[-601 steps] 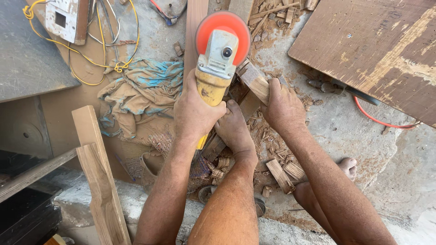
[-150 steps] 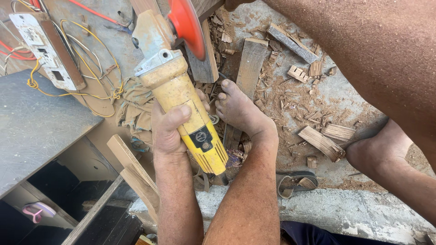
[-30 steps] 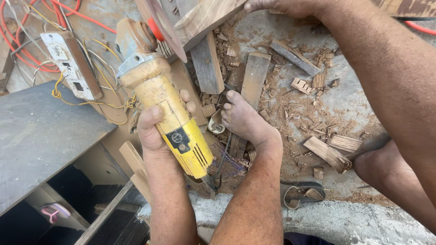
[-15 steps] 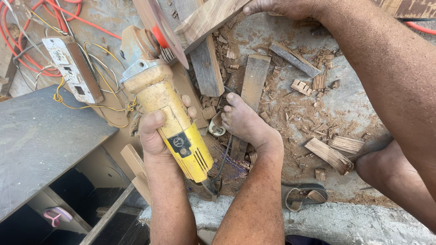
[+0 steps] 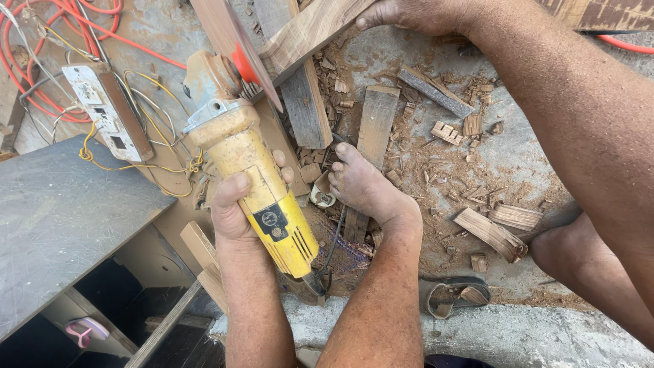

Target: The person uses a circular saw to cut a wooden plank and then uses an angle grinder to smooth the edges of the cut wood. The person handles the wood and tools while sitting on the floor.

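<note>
My left hand (image 5: 235,208) grips the yellow body of an angle grinder (image 5: 255,187). The grinder's disc with its orange guard (image 5: 235,48) meets the underside of a wooden piece (image 5: 310,31) at the top of the view. My right hand (image 5: 409,12) holds that wooden piece by its right end, above the floor. My bare foot (image 5: 364,187) rests on a flat board (image 5: 371,136) among wood chips, just right of the grinder.
A socket block (image 5: 109,112) with yellow and orange cables (image 5: 61,20) lies at the upper left. A grey panel (image 5: 54,218) fills the left. Wood offcuts (image 5: 490,232) and sawdust cover the concrete floor. A sandal (image 5: 453,296) lies beside a concrete ledge (image 5: 518,337).
The grinder has shifted slightly down and right in the view, its disc still against the wooden piece. My right hand keeps its hold on the piece.
</note>
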